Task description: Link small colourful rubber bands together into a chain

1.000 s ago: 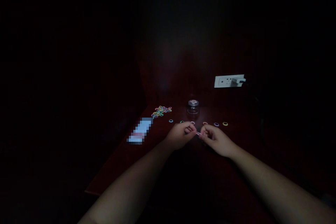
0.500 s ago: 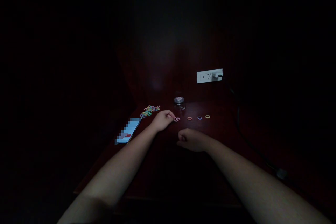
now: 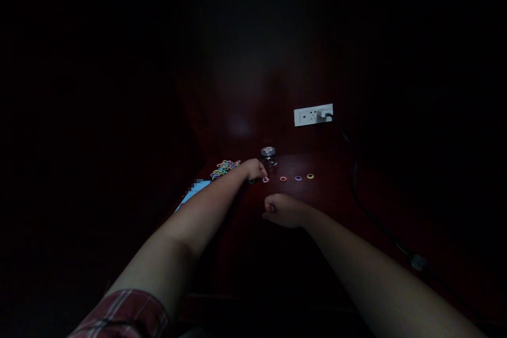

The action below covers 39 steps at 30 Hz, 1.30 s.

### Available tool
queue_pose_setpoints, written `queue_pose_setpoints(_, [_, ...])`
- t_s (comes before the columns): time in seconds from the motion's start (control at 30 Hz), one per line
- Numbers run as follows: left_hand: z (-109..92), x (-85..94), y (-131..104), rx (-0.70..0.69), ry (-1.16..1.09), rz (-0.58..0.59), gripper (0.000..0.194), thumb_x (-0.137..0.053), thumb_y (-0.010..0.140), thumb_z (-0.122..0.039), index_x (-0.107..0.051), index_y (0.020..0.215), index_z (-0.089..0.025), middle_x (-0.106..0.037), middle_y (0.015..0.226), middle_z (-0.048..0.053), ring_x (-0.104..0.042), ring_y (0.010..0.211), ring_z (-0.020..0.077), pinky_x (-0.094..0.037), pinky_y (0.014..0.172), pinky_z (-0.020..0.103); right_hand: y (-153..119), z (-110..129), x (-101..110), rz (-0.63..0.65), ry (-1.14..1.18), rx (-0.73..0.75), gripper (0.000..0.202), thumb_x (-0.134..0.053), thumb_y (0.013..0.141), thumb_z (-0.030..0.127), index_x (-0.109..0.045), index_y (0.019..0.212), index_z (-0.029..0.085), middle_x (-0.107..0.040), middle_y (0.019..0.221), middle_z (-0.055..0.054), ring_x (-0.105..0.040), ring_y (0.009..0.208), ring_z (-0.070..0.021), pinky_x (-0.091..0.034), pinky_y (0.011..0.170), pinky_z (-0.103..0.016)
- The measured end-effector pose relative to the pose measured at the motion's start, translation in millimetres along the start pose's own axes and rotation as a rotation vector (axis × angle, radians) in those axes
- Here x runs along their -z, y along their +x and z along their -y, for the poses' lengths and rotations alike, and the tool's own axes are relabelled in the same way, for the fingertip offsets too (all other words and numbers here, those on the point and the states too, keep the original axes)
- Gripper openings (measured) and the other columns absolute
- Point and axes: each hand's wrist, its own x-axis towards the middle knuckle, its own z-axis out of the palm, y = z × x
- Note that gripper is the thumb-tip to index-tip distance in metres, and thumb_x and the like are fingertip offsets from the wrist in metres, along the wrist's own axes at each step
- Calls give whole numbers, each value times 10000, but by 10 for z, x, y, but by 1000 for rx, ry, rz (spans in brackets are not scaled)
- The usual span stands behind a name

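My left hand (image 3: 256,170) reaches over the table with its fingers pinched down on a pink hair tie (image 3: 265,180). To the right of that tie, an orange hair tie (image 3: 283,179), a purple hair tie (image 3: 298,178) and a yellow hair tie (image 3: 310,176) lie spaced out in a row. Nearer to me, my right hand (image 3: 283,210) rests curled into a loose fist, and nothing shows in it. A pile of colourful hair ties (image 3: 225,168) sits to the left, partly behind my left forearm. Just beyond my left hand stands a clear lidded jar (image 3: 268,156).
A lit phone (image 3: 194,193) lies at the table's left side, partly covered by my left arm. On the back panel is a white socket (image 3: 313,115) with a plug in it. Its black cable (image 3: 355,179) runs down the right side. The surroundings are very dark.
My left forearm has swung in and now covers part of the phone. Two pink rings showed at my left fingertips before; one shows now. My right hand has stayed in place.
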Motion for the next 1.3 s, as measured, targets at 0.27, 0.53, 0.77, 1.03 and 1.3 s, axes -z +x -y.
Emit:
queue_pose_setpoints(0.27, [41, -15, 16, -15, 33, -25, 198, -643, 670, -166, -737, 844, -168, -713, 784, 22, -610, 651, 114, -446, 596, 180, -6, 26, 22, -1, 7, 2, 157, -586, 777, 293, -520, 696, 176, -563, 659, 23, -444, 553, -77, -274, 490, -200])
queue_pose_setpoints(0.53, [87, -38, 83, -79, 20, 67, 269, -680, 649, -184, -708, 916, -160, -716, 835, 26, -627, 679, 110, -439, 576, 165, -1, 9, 3, 4, 24, 0, 151, -592, 778, 284, -526, 702, 171, -567, 669, 27, -433, 553, -71, -274, 494, -197])
queue_pose_setpoints(0.77, [36, -94, 129, -116, 81, 58, 145, -703, 617, -191, -706, 761, -175, -705, 772, 8, -612, 676, 112, -416, 585, 167, -9, 37, 19, -4, 43, -17, 153, -604, 772, 278, -525, 698, 170, -559, 667, 28, -437, 553, -74, -274, 489, -196])
queue_pose_setpoints(1.03, [45, -133, 103, -120, 129, 10, 126, -689, 634, -229, -706, 751, -185, -696, 760, 3, -599, 670, 118, -414, 604, 181, -8, 50, 36, 9, 48, -17, 150, -597, 781, 269, -525, 698, 168, -557, 653, 27, -435, 544, -74, -283, 493, -199])
queue_pose_setpoints(1.3, [93, 166, 12, -125, 146, -107, 193, -563, 750, -260, -702, 866, -194, -705, 836, 13, -606, 721, 125, -418, 637, 181, -6, 41, 29, -4, 34, -4, 156, -601, 772, 270, -519, 687, 169, -554, 657, 28, -435, 554, -74, -286, 498, -196])
